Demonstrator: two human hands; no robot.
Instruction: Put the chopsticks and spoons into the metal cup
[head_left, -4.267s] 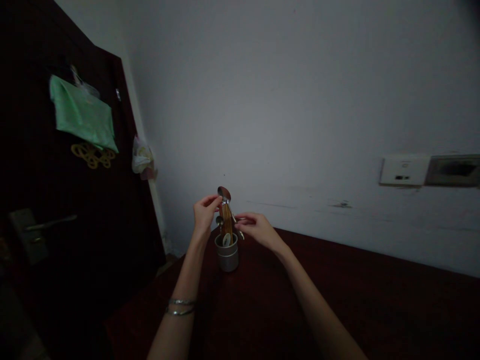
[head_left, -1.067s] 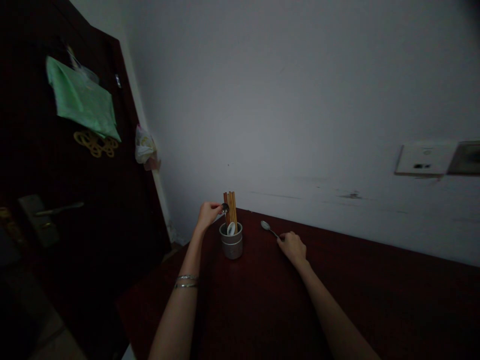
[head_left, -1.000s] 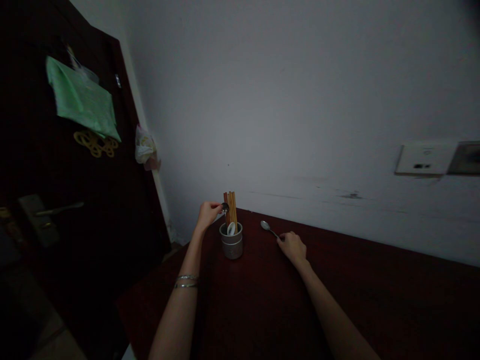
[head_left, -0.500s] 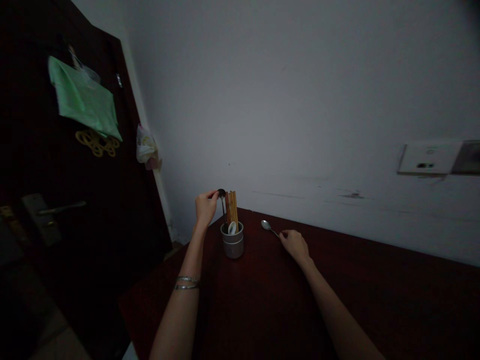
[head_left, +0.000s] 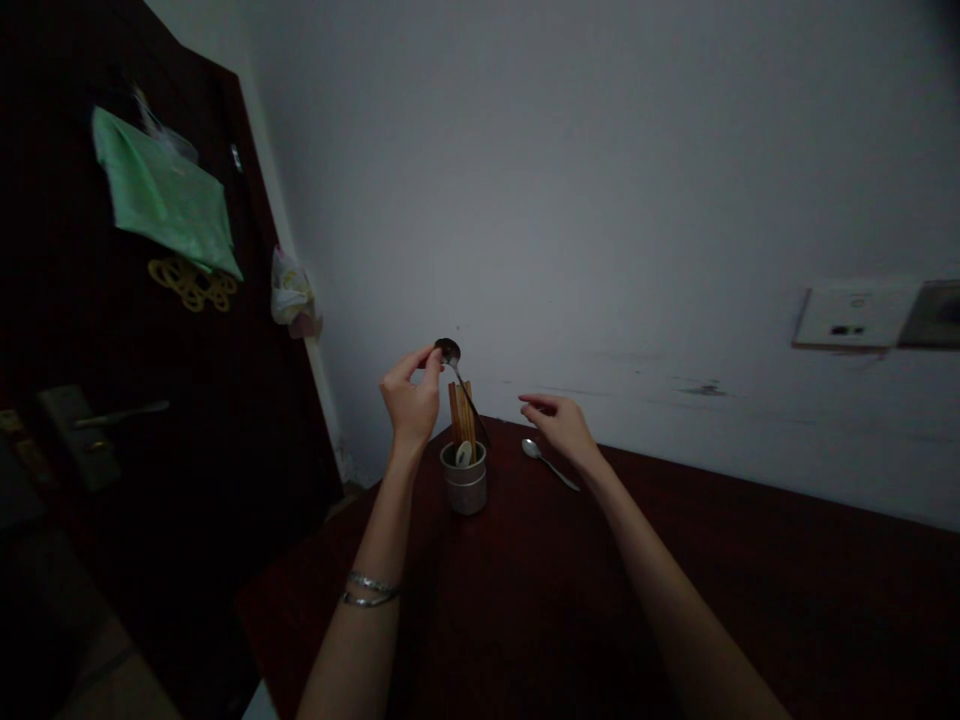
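Pinched by its bowl in my left hand [head_left: 413,396] is a dark metal spoon [head_left: 448,351], its handle slanting down to the right across the chopsticks. Below it stands a grey utensil cup [head_left: 466,492] holding several wooden chopsticks [head_left: 462,412] and a white spoon [head_left: 464,454]. My right hand [head_left: 561,425] hovers over the table with thumb and forefinger apart and nothing between them. Just under that hand, a silver spoon [head_left: 551,465] lies on the table, bowl toward the cup.
The dark red table [head_left: 525,600] meets a pale wall [head_left: 600,250] at its back edge. Left of it is a dark door with a handle [head_left: 124,415] and a hanging green cloth [head_left: 169,190]. A wall socket [head_left: 855,315] is at right.
My left hand has lifted the dark spoon up out of the cup. My right hand has let go of the silver spoon and risen up and left from it.
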